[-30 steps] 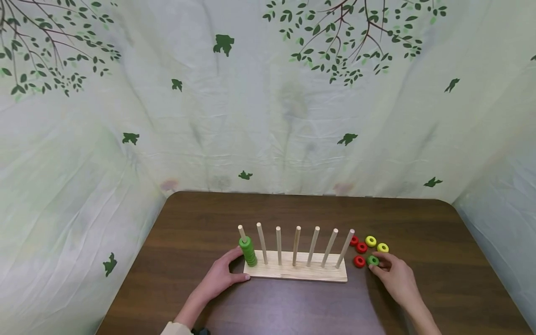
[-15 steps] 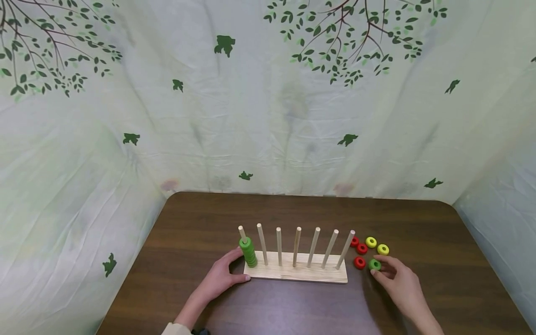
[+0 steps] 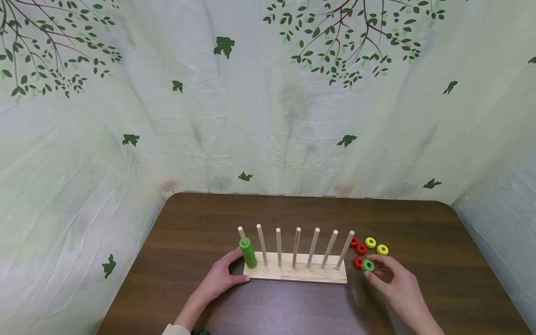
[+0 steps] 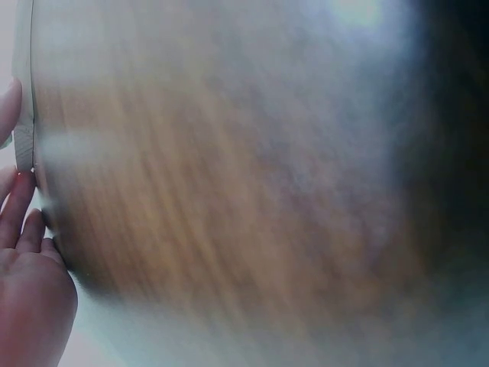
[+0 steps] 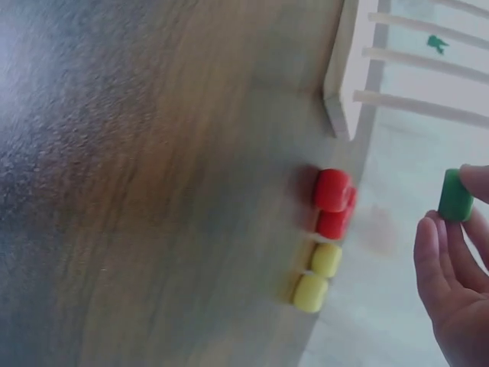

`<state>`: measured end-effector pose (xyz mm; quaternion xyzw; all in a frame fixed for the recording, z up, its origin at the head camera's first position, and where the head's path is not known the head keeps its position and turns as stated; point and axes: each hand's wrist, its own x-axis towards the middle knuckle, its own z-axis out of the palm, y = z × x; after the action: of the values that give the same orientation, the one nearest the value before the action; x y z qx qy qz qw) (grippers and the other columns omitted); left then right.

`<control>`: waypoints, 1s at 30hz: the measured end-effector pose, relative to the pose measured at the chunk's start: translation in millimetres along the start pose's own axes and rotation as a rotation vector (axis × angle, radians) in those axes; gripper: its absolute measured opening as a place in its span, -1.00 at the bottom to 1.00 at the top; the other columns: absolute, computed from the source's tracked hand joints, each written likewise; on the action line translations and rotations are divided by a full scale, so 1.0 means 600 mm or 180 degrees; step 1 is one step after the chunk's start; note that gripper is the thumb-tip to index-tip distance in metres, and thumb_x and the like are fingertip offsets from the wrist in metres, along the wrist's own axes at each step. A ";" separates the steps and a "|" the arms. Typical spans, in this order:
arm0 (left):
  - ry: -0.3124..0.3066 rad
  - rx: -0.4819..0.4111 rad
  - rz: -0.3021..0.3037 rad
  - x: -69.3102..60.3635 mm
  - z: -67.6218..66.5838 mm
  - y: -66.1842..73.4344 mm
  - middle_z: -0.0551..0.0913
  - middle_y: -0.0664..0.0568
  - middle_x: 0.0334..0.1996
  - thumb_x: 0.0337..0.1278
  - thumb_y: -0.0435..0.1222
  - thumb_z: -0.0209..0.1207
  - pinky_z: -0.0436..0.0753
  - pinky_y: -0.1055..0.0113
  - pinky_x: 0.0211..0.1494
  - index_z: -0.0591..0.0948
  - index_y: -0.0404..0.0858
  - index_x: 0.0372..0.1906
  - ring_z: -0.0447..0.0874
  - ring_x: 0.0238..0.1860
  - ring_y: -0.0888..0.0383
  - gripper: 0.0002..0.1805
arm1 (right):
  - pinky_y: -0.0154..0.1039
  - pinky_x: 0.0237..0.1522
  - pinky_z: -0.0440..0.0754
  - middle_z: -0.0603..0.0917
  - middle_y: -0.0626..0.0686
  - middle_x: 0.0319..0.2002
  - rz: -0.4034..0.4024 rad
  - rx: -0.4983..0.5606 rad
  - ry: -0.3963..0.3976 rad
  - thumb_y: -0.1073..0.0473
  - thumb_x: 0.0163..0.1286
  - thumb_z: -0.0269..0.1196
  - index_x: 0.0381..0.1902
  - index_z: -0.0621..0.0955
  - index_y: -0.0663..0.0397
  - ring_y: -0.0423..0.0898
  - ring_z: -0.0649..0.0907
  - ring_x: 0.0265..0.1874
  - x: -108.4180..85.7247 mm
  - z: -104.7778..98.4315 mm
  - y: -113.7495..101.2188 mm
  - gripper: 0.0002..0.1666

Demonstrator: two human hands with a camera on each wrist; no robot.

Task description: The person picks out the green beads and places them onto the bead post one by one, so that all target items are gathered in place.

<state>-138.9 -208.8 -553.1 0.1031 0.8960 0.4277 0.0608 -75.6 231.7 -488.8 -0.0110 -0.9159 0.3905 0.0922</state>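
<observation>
My right hand (image 3: 401,289) pinches a green ring (image 3: 368,265) between thumb and fingers. The right wrist view shows this green ring (image 5: 456,196) raised off the table, apart from the loose rings. At the left end of a wooden peg board (image 3: 299,274), my left hand (image 3: 219,278) grips the base, thumb on the front edge and fingers behind. A stack of green rings (image 3: 248,253) sits on the leftmost peg; the other upright pegs are bare. In the left wrist view, only part of the left hand (image 4: 34,294) and the board's end (image 4: 25,145) appear.
Three red rings (image 3: 361,249) lie just right of the board, one partly behind the held ring. Two yellow rings (image 3: 382,250) are beside them. The brown table (image 3: 201,209) meets a leaf-patterned cloth (image 3: 268,116) at its back edge.
The right hand has lifted the green ring from beside the loose rings and shifted it slightly left, now in front of a red one. The left hand and board stay put.
</observation>
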 end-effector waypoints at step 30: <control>0.0060 0.0046 0.0066 -0.002 0.001 0.000 0.46 -0.11 0.31 -0.22 -0.11 0.55 0.29 -0.10 0.34 0.54 -0.20 0.27 0.34 0.36 -0.12 -0.19 | -0.42 -0.13 0.55 0.64 -0.29 -0.10 -0.1569 0.0410 -0.0450 0.36 0.03 0.51 -0.03 0.64 -0.22 -0.29 0.61 -0.19 0.005 0.026 -0.091 -0.44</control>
<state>-137.8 -208.5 -553.1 0.1089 0.8985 0.4227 0.0471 -78.4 182.9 -459.4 0.2456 -0.8684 0.4135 0.1208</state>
